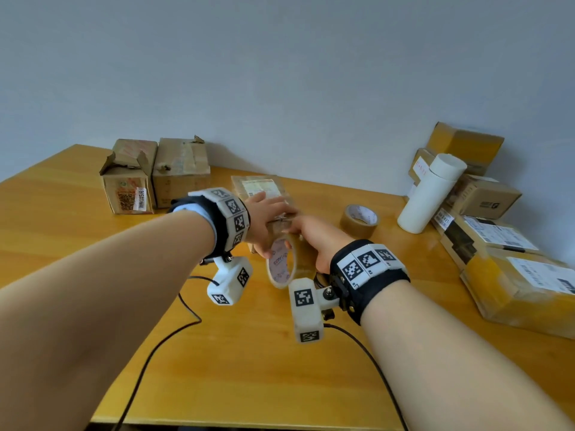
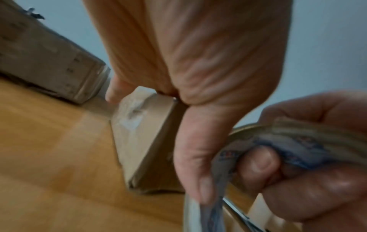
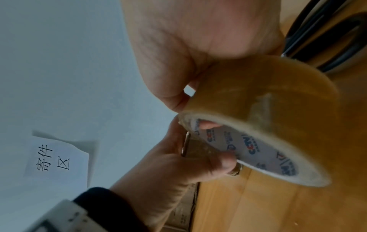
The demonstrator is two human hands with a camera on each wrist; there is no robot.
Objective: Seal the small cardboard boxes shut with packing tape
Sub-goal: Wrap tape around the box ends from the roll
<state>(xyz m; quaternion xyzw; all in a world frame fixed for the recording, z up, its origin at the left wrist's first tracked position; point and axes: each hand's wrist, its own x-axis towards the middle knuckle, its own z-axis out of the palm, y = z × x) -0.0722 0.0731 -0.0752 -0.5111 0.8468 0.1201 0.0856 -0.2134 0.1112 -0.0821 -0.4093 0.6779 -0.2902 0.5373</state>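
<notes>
Cardboard box [image 1: 267, 194] sits mid-surface [image 1: 93, 213] under the left hand [image 1: 264, 219], whose fingers curl over its top edge. Right hand [image 1: 314, 241] grips a tape roll [image 1: 281, 262] touching the box's near side.

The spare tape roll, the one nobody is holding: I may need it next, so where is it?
In the head view the spare tape roll lies flat on the table, right of both hands, between the right hand and the white tube.
</notes>
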